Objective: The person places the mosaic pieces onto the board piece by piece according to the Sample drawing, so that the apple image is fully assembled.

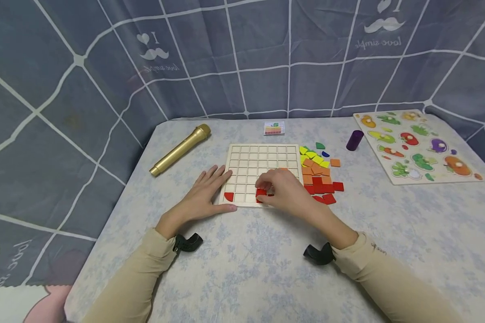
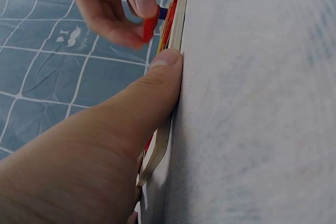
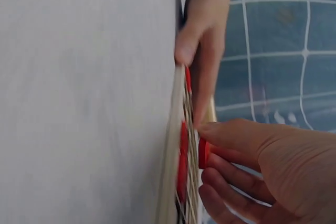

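Note:
A pale wooden grid board [image 1: 242, 157] lies flat on the table. My left hand [image 1: 204, 193] rests on its left edge, fingers spread along the side and thumb at the front left corner. Over the board's front rows, my right hand [image 1: 287, 190] pinches a red tile [image 3: 203, 153] between thumb and fingers, just off the surface. A red quarter-round tile [image 1: 228, 196] sits in the front left cell. More red tiles [image 3: 181, 174] lie in the front row, partly hidden by my right hand in the head view. An orange tile [image 1: 283, 169] shows just behind that hand.
Loose red tiles [image 1: 323, 188], orange tiles [image 1: 316, 168] and yellow tiles [image 1: 317, 159] are heaped along the board's right side. A small picture card [image 1: 274, 128] lies behind it. Around them are a gold microphone [image 1: 179, 150], a purple cylinder [image 1: 354, 140] and a vegetable puzzle board [image 1: 408, 172].

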